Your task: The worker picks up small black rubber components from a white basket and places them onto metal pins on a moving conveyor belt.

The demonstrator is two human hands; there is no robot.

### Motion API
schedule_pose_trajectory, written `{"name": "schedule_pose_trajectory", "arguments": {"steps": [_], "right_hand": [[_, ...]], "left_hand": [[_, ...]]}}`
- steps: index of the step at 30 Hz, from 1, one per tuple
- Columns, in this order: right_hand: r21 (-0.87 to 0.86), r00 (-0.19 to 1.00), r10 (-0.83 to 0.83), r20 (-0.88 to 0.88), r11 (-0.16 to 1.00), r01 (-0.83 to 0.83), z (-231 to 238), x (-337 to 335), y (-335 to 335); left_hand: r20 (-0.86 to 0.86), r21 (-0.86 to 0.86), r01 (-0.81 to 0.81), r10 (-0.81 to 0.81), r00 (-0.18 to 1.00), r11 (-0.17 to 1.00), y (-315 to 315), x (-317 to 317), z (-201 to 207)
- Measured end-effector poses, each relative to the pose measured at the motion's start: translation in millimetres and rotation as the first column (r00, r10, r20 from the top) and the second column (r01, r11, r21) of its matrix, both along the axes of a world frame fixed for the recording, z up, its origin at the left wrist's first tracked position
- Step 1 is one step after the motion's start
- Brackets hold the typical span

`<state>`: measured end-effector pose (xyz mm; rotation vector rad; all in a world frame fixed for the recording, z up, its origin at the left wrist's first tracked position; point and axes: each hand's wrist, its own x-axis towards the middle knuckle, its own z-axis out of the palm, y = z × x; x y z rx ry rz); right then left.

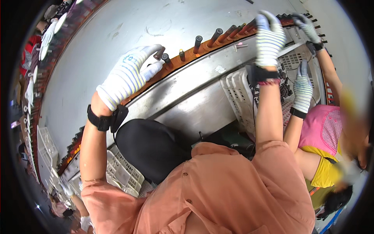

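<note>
My left hand (126, 74), in a white and blue striped knit glove, is bent over the conveyor's orange-brown strip. Its fingertips close on a small dark metal piece (159, 53), beside a dark upright post (167, 60). A shorter post with a yellowish tip (182, 54) and a taller black-topped post (198, 43) stand to its right. My right hand (269, 41), gloved alike, reaches over the far right stretch of the post row. Motion smears its fingers, so any hold there is hidden.
A steel ledge (187, 80) runs along the near side of the strip. White plastic crates (237, 93) hold dark parts at the right. A co-worker's gloved hands (303, 87) work close by on the right. A black round seat (150, 150) is before me; more people line the far left.
</note>
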<state>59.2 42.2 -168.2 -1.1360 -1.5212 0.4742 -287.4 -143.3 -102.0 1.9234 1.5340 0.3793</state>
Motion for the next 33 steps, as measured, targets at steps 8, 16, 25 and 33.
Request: {"name": "schedule_pose_trajectory", "arguments": {"steps": [8,16,25,33], "right_hand": [[-0.296,0.806,-0.091,0.585,0.902,0.316,-6.9,98.2,-118.4],[-0.442,0.879,-0.008,0.476,0.862,0.248,0.3,98.4,-93.4],[-0.187,0.940,-0.001,0.340,0.980,0.068,-31.2,19.5,27.6],[-0.121,0.994,0.094,-0.050,0.988,-0.099,44.3,3.6,4.9]], "left_hand": [[-0.029,-0.002,0.005,-0.005,1.000,1.000,-3.1,-1.2,-10.3],[-0.085,0.136,0.114,-0.103,0.991,0.984,40.7,29.9,-21.5],[-0.162,-0.047,0.155,-0.161,0.974,0.987,51.0,47.1,-21.1],[-0.019,-0.120,0.014,-0.016,1.000,0.993,21.2,12.0,-22.1]]}}
